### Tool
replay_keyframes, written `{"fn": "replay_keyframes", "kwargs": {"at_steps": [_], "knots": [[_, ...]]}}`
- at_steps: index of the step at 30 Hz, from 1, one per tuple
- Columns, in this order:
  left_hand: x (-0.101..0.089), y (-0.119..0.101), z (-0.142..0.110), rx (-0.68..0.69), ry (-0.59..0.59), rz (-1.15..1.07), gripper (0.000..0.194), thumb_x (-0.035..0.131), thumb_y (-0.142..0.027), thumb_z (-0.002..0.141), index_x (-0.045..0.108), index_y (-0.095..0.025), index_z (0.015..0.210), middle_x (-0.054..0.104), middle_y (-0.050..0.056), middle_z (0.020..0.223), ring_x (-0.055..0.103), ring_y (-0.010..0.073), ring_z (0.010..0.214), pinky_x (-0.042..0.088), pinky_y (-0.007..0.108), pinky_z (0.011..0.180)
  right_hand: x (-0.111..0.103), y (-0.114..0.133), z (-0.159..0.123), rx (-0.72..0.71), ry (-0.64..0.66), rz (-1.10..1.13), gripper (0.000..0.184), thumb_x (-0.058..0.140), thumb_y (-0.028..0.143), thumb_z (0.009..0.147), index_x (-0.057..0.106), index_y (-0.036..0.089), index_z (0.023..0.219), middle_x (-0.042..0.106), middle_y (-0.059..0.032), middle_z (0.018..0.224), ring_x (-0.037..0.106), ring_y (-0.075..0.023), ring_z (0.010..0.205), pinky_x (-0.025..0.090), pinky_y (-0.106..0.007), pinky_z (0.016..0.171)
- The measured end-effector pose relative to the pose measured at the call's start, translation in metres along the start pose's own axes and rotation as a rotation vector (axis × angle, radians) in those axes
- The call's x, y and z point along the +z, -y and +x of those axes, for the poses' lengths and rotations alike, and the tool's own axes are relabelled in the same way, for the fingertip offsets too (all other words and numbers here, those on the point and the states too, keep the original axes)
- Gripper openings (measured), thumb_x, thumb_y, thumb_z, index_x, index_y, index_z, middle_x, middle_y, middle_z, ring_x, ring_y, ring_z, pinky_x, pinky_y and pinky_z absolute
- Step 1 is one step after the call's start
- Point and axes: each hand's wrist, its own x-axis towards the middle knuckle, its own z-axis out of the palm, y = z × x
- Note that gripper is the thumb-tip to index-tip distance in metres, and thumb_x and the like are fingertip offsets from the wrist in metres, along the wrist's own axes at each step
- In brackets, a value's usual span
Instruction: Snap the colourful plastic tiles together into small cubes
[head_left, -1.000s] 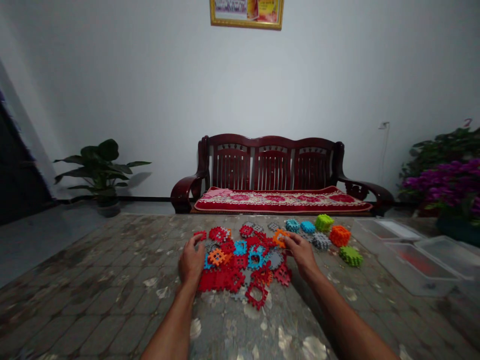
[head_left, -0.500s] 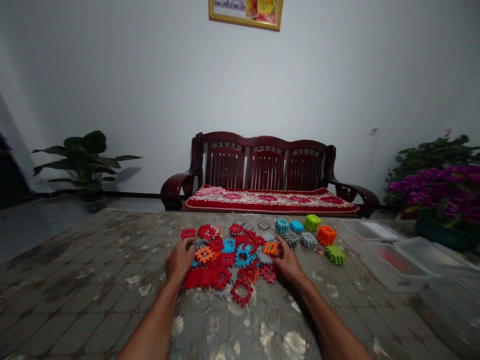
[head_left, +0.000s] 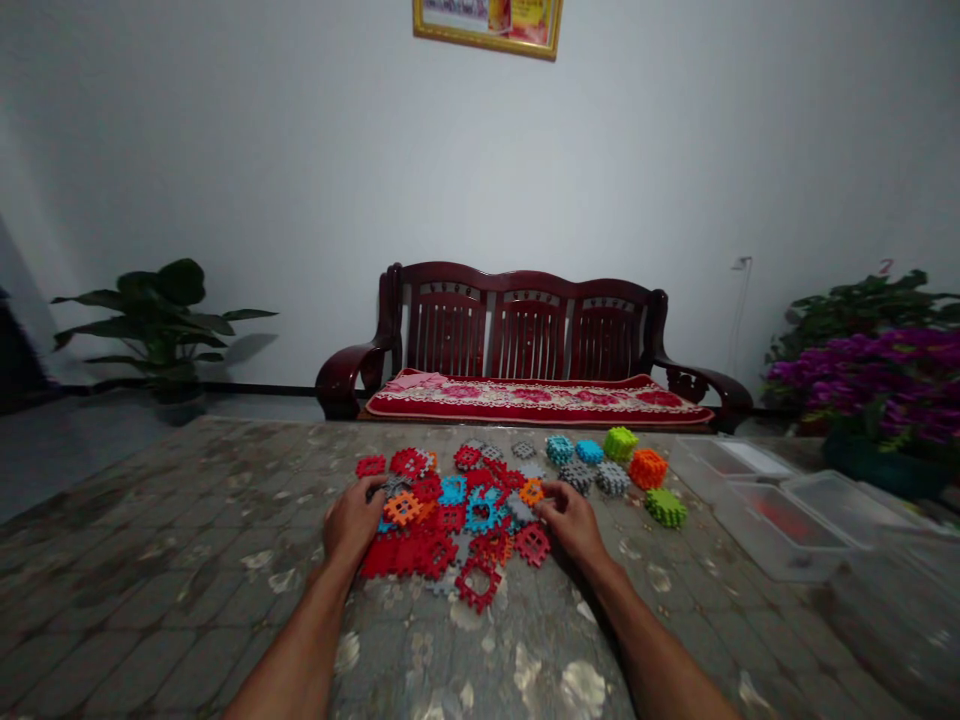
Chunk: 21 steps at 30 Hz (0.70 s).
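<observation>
A pile of flat interlocking toothed tiles, mostly red with blue, grey and orange ones, lies on the table between my hands. My left hand rests at the pile's left edge, thumb and index finger apart, fingertips near a dark grey tile and an orange tile. At the right edge, my right hand has its fingers closed on a small orange tile, whose right side they partly cover. Below that hand lies a red window-like tile. A red tile with a large hole is nearest me.
Sorted stacks stand right of the pile: teal, blue, lime, orange, green and grey. Clear plastic boxes sit farther right, near purple flowers. A wooden bench stands behind the table.
My right hand's fingers have come further over the orange tile, hiding more of it. My left hand stays at the pile's left edge. The whole view has shifted slightly.
</observation>
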Motion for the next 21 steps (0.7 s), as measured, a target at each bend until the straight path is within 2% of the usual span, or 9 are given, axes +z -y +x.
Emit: {"fn": "replay_keyframes", "kwargs": {"at_steps": [4,7,9,11,15,18,21], "knots": [[0.001,0.001,0.0,-0.008,-0.009,-0.005,0.034,0.053,-0.026,0.095,0.075,-0.028,0.121,0.079,0.003,0.122,0.074,0.0226,0.11,0.053,0.03,0.09,0.001,0.006,-0.002,-0.008,-0.073,0.049,0.033,0.068,0.04,0.061,0.073,0.019,0.085,0.074,-0.0042,0.074,0.063,-0.0202,0.064,0.054,-0.033,0.064],[0.002,0.001,0.0,0.0,-0.011,-0.009,0.034,0.053,-0.025,0.095,0.075,-0.027,0.121,0.079,0.003,0.123,0.073,0.022,0.111,0.053,0.029,0.092,0.001,0.013,-0.001,0.022,-0.129,0.147,0.035,0.074,0.044,0.057,0.071,0.019,0.082,0.074,-0.0049,0.076,0.064,-0.0201,0.066,0.054,-0.034,0.068],[0.002,0.001,-0.001,0.012,-0.015,-0.013,0.033,0.053,-0.025,0.095,0.075,-0.027,0.12,0.079,0.003,0.123,0.072,0.022,0.112,0.052,0.029,0.093,0.001,0.016,0.0,0.039,-0.106,0.212,0.038,0.077,0.045,0.055,0.07,0.02,0.083,0.074,-0.0056,0.079,0.065,-0.0206,0.069,0.054,-0.034,0.068],[0.002,0.0,-0.001,0.016,-0.02,-0.015,0.033,0.054,-0.025,0.095,0.075,-0.028,0.119,0.079,0.003,0.122,0.073,0.0223,0.112,0.052,0.03,0.093,0.002,0.017,-0.001,0.041,-0.027,0.227,0.04,0.077,0.046,0.056,0.07,0.02,0.085,0.074,-0.0058,0.081,0.066,-0.0211,0.071,0.054,-0.033,0.067],[0.0,-0.001,-0.002,-0.006,-0.021,-0.018,0.032,0.055,-0.026,0.094,0.076,-0.029,0.118,0.08,0.003,0.12,0.074,0.0231,0.11,0.053,0.03,0.091,0.002,0.014,-0.007,-0.037,0.106,-0.038,0.033,0.071,0.041,0.064,0.072,0.021,0.09,0.073,-0.0037,0.081,0.062,-0.0193,0.069,0.05,-0.031,0.066],[-0.002,-0.003,-0.002,-0.002,-0.024,-0.024,0.03,0.056,-0.025,0.094,0.077,-0.029,0.116,0.08,0.002,0.119,0.074,0.0228,0.109,0.053,0.03,0.09,0.0,0.013,-0.01,-0.141,0.094,-0.238,0.025,0.067,0.038,0.071,0.076,0.023,0.089,0.073,-0.0033,0.087,0.061,-0.0187,0.071,0.05,-0.031,0.069],[-0.003,-0.004,-0.002,0.0,-0.011,-0.021,0.031,0.056,-0.025,0.094,0.077,-0.028,0.117,0.08,0.003,0.12,0.073,0.0227,0.11,0.052,0.03,0.091,-0.001,0.013,-0.009,-0.203,0.061,-0.287,0.024,0.068,0.041,0.075,0.078,0.023,0.086,0.072,-0.0058,0.091,0.063,-0.0204,0.076,0.051,-0.032,0.073]]}}
